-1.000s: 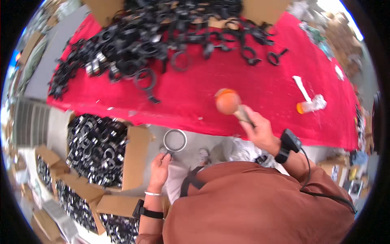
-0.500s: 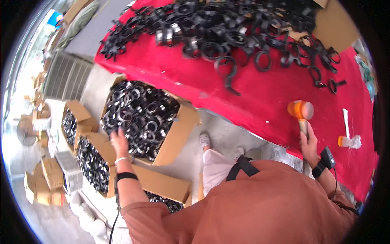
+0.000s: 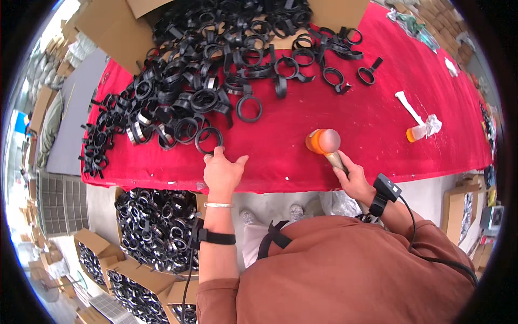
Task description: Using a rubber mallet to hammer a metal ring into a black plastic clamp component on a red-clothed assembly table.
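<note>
Scene viewed steeply downward from head height, fisheye; red-covered table [image 3: 280, 146] taken in across upper frame, wearer's torso [image 3: 345, 270] caught close, lower right of centre.

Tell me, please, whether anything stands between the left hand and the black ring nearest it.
Nothing visible does: the left hand is right at the near edge of the black ring. The pile lies beyond, and the mallet in the right hand is off to the right.

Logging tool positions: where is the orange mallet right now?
In the head view, the mallet is right of centre, gripped in the right hand, its head over the red cloth, left of the white-handled tool.
</note>
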The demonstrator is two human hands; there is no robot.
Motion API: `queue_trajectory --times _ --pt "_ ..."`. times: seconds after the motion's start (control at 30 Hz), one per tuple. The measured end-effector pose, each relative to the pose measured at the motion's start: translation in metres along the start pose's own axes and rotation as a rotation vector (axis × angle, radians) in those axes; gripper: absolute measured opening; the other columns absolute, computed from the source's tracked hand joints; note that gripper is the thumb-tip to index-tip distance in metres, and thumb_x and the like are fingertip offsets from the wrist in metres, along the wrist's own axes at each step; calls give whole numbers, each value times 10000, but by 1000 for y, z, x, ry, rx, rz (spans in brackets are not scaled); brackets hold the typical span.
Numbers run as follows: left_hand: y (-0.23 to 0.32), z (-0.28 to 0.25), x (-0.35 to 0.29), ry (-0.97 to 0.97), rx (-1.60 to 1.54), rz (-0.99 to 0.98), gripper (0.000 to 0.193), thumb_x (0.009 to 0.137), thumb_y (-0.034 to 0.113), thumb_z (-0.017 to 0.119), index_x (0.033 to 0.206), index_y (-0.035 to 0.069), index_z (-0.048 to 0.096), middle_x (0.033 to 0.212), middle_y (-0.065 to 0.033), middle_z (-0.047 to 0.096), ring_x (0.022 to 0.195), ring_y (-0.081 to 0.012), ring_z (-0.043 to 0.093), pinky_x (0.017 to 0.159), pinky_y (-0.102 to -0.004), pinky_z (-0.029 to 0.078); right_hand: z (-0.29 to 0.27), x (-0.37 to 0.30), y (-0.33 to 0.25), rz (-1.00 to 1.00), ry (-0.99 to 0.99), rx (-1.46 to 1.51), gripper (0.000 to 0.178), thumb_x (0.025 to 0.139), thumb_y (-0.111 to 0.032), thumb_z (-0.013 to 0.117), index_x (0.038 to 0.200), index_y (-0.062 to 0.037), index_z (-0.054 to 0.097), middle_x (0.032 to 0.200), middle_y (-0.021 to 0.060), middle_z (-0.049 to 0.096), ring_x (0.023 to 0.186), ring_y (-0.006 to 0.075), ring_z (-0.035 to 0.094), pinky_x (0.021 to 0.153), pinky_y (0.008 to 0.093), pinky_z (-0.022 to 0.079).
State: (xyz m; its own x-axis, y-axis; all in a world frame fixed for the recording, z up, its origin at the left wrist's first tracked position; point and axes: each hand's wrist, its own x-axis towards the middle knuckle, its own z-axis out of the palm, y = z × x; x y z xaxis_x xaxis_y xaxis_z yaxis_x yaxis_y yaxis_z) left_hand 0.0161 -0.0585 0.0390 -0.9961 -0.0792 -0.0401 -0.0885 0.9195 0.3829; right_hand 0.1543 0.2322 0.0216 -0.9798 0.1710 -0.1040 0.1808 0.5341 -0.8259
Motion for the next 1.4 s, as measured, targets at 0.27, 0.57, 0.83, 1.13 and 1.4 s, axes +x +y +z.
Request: queue_trajectory --times 0.27,0.57,0.83,1.13,1.4 --pt "-25 11 -38 -477 -1170 -335 241 825 34 576 1052 -45 561 981 -153 631 834 -223 629 736 -285 537 -8 0 11 -43 11 80 444 872 -135 533 1290 -42 415 1014 221 598 957 292 615 824 356 467" --pt "-46 120 -120 -750 -2479 -831 281 921 226 517 1018 -36 542 914 -159 570 795 -217 601 704 -260 567 -4 -3 -2 -121 -50 130 441 867 -137 562 1268 -3 438 1049 224 594 973 280 615 815 343 477" --pt "-13 128 -137 -433 -1926 -1143 417 940 358 452 1047 -37 534 981 -124 569 974 -250 528 963 -399 387 26 2 -12 -338 -254 76 450 861 -169 559 1267 -21 435 966 221 587 881 387 589 749 431 487" --pt "13 101 -130 -339 -889 -176 383 921 328 502 909 -46 582 799 -80 607 743 -138 530 711 -287 428 19 1 -13 -414 -245 222 480 869 -133 539 1317 -38 397 912 207 584 837 335 612 734 399 483" --pt "18 107 -128 -247 -1004 -253 416 949 354 430 850 -29 556 716 -50 544 677 -131 487 653 -289 413 -8 -37 11 -322 -305 -130 519 865 -148 535 1356 -129 370 796 188 520 667 381 557 580 437 457"
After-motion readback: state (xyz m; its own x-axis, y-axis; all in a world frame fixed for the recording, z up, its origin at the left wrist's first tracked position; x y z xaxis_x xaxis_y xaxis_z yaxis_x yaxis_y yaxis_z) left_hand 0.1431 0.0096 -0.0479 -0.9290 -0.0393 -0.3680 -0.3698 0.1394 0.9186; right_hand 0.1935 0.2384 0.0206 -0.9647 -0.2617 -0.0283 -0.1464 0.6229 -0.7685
